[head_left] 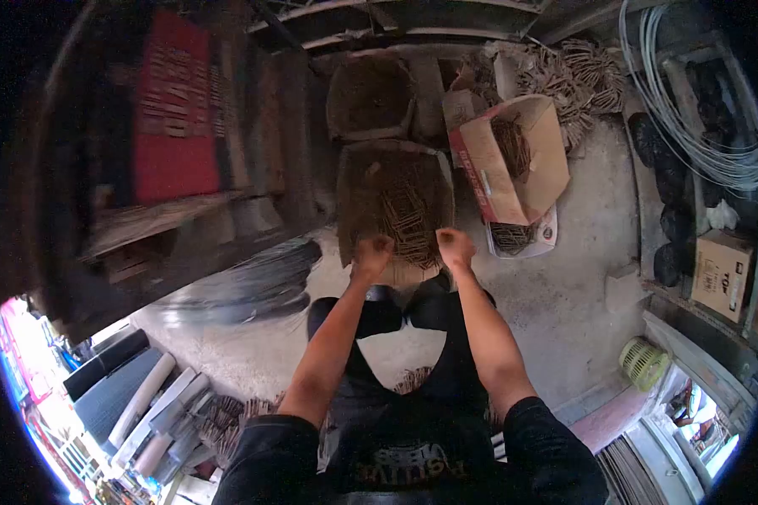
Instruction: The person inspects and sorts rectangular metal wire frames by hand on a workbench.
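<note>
Straight ahead is an open box (350,189) with a heap of rusty bent metal pieces (407,220) inside. My left hand (374,255) is at its near left edge, fingers curled; what they hold, if anything, is too dark to make out. Over the near right edge is my right hand (455,247), its fingers also curled in, with their contents hidden. Both hands are apart, with the metal pieces between them. To the right, a tilted cardboard box (493,172) holds more metal pieces (511,145) and rests above a white tray (545,238) of similar pieces.
Another dark container (370,94) stands behind. A wooden bench with a red panel (177,109) is on the left, above a bundle of wire (244,282). At right are coiled grey wire (716,156), a small carton (721,273) and a yellow-green basket (644,364).
</note>
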The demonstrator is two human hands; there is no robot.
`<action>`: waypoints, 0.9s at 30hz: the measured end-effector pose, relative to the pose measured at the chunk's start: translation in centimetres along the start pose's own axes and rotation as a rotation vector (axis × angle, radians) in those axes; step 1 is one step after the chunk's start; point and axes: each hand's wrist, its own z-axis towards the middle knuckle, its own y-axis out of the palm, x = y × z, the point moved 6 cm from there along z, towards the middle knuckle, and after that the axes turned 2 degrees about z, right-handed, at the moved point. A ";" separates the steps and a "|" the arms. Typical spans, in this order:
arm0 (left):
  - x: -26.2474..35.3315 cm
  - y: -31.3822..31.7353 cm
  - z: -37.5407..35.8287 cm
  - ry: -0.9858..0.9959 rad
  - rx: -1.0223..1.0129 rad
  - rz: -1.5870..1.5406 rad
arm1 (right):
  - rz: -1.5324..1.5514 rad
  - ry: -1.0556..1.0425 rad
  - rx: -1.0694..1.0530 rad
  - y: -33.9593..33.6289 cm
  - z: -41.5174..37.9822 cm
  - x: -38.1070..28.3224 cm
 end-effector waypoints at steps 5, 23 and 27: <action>-6.8 3.5 10.3 -0.243 0.122 0.519 | -0.159 -0.024 0.061 6.7 9.5 1.4; -2.8 2.1 7.8 -0.566 0.081 0.374 | -0.191 -0.238 0.230 4.4 8.4 -3.3; 3.3 0.7 2.9 -0.400 0.176 0.154 | 0.175 -0.173 0.201 -0.8 3.3 -5.2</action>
